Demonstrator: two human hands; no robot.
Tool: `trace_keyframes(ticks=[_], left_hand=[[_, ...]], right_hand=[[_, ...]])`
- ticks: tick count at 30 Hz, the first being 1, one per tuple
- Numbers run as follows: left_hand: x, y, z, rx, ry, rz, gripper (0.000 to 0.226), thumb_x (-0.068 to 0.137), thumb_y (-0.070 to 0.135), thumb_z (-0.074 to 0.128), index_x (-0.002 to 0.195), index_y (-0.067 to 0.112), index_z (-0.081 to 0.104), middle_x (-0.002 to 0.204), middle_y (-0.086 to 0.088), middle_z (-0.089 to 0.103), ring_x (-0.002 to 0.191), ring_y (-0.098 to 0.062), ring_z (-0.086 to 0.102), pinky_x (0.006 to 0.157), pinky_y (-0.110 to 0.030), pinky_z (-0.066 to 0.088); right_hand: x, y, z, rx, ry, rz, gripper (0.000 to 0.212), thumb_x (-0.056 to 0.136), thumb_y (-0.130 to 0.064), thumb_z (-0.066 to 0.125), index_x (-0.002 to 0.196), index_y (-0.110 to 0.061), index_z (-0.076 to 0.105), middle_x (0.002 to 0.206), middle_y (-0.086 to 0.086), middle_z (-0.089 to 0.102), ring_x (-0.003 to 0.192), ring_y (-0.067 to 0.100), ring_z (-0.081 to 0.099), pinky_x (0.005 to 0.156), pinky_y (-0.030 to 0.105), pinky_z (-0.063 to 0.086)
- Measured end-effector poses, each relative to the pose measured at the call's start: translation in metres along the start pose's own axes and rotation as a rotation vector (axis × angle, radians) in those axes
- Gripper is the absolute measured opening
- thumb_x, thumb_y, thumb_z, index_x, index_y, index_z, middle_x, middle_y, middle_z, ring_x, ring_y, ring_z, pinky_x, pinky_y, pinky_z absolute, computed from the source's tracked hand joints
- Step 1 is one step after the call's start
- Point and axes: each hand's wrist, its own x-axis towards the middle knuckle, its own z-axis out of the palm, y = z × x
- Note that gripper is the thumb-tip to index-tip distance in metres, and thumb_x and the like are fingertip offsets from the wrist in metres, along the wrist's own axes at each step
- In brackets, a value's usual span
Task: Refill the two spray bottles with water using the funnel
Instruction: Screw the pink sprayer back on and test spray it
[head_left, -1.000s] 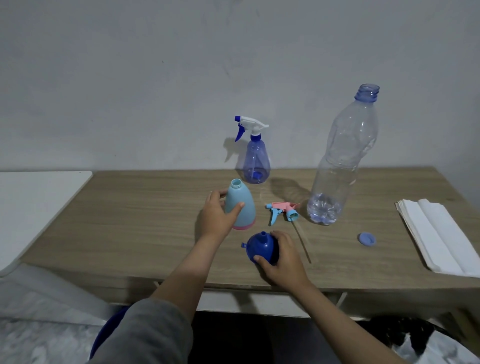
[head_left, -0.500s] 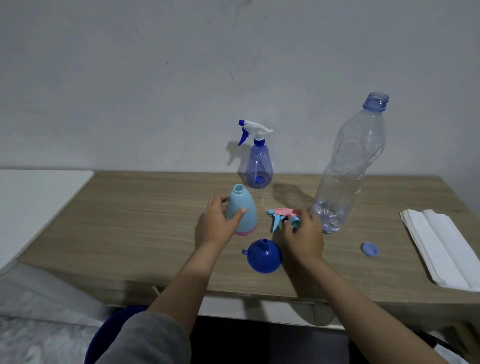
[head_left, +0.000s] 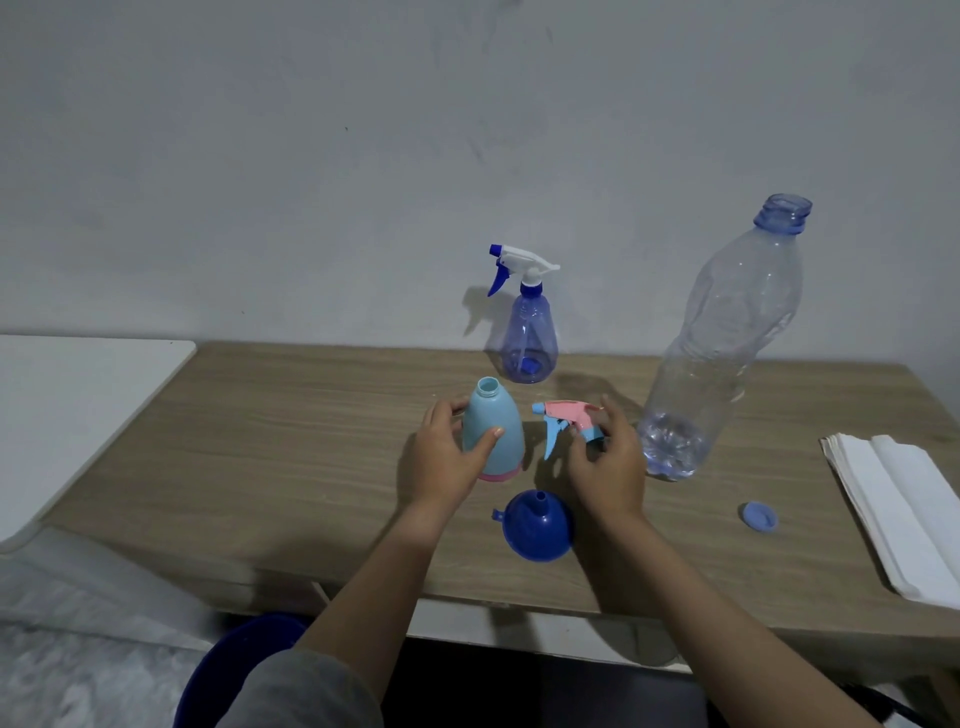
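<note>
The left hand (head_left: 441, 460) grips the uncapped light-blue spray bottle (head_left: 492, 434), which stands upright on the wooden surface (head_left: 291, 441) with its neck open. Directly right of that bottle, the right hand (head_left: 608, 467) pinches the pink-and-blue trigger head (head_left: 569, 421) by its collar, while the blue funnel (head_left: 537, 525) lies spout-up just in front of the bottle. Behind the bottle stands the capped violet spray bottle (head_left: 527, 332); farther right stand the nearly empty water bottle (head_left: 722, 348), its cap (head_left: 759, 516) and folded paper towels (head_left: 904, 509).

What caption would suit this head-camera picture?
Left hand steadies the open spray bottle; right hand picks up its trigger head.
</note>
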Motion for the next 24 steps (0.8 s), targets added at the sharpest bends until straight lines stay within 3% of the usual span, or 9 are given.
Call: trace_keyframes(ticks=[3, 5, 7, 10, 12, 16, 20, 24], left_hand=[[-0.001, 0.004, -0.001, -0.038, -0.009, -0.004, 0.053, 0.071, 0.046, 0.077, 0.115, 0.028, 0.054, 0.117, 0.014, 0.056, 0.101, -0.001, 0.061, 0.08, -0.037, 0.057], [-0.002, 0.008, -0.002, -0.039, -0.014, -0.008, 0.053, 0.073, 0.038, 0.079, 0.117, 0.024, 0.055, 0.119, 0.009, 0.056, 0.101, -0.003, 0.061, 0.081, -0.035, 0.057], [-0.003, 0.012, -0.003, -0.047, -0.015, -0.018, 0.052, 0.074, 0.033, 0.079, 0.118, 0.019, 0.055, 0.121, 0.006, 0.056, 0.1, -0.004, 0.06, 0.083, -0.033, 0.056], [-0.005, 0.018, -0.005, -0.046, -0.016, -0.034, 0.051, 0.075, 0.032, 0.079, 0.118, 0.017, 0.056, 0.12, 0.005, 0.057, 0.099, -0.002, 0.058, 0.082, -0.029, 0.055], [-0.006, 0.021, -0.007, -0.039, -0.018, -0.043, 0.051, 0.075, 0.032, 0.079, 0.117, 0.018, 0.056, 0.119, 0.006, 0.057, 0.1, -0.003, 0.058, 0.08, -0.025, 0.053], [-0.007, 0.026, -0.01, -0.026, -0.018, -0.05, 0.048, 0.075, 0.033, 0.079, 0.115, 0.018, 0.057, 0.117, 0.007, 0.058, 0.098, -0.002, 0.056, 0.074, -0.016, 0.047], [-0.008, 0.028, -0.012, 0.012, -0.027, -0.063, 0.044, 0.076, 0.035, 0.077, 0.114, 0.022, 0.057, 0.115, 0.01, 0.059, 0.097, -0.001, 0.055, 0.074, -0.016, 0.046], [-0.008, 0.03, -0.013, 0.021, -0.035, -0.069, 0.044, 0.077, 0.034, 0.076, 0.114, 0.023, 0.057, 0.116, 0.011, 0.058, 0.096, 0.002, 0.054, 0.066, -0.003, 0.04]], right_hand=[[0.013, -0.025, -0.006, 0.056, 0.012, -0.057, 0.058, 0.085, -0.018, 0.061, 0.14, -0.022, 0.043, 0.121, 0.007, 0.059, 0.104, 0.023, 0.06, 0.088, 0.044, 0.053], [0.026, -0.046, -0.013, 0.075, 0.021, -0.124, 0.055, 0.085, -0.015, 0.063, 0.137, -0.018, 0.047, 0.115, 0.01, 0.059, 0.099, 0.027, 0.061, 0.083, 0.049, 0.054], [0.038, -0.071, -0.022, 0.089, 0.022, -0.195, 0.05, 0.084, -0.019, 0.066, 0.132, -0.021, 0.051, 0.106, 0.008, 0.061, 0.092, 0.026, 0.062, 0.077, 0.044, 0.056], [0.051, -0.113, -0.035, 0.166, 0.054, -0.279, 0.045, 0.08, -0.027, 0.067, 0.122, -0.031, 0.053, 0.101, 0.001, 0.062, 0.089, 0.014, 0.063, 0.071, 0.019, 0.053], [0.058, -0.138, -0.04, 0.238, 0.083, -0.326, 0.042, 0.077, -0.027, 0.068, 0.115, -0.033, 0.051, 0.098, -0.008, 0.062, 0.086, 0.004, 0.062, 0.067, 0.012, 0.049], [0.069, -0.171, -0.037, 0.341, 0.092, -0.314, 0.047, 0.075, -0.02, 0.076, 0.109, -0.031, 0.046, 0.093, -0.012, 0.063, 0.079, 0.001, 0.064, 0.065, 0.013, 0.05], [0.067, -0.182, -0.022, 0.388, 0.066, -0.332, 0.05, 0.074, -0.02, 0.078, 0.108, -0.029, 0.043, 0.093, -0.011, 0.062, 0.077, 0.0, 0.063, 0.065, 0.013, 0.051], [0.064, -0.175, -0.006, 0.332, -0.004, -0.342, 0.048, 0.075, -0.014, 0.076, 0.107, -0.029, 0.043, 0.091, -0.012, 0.062, 0.078, 0.003, 0.063, 0.063, 0.013, 0.05]])
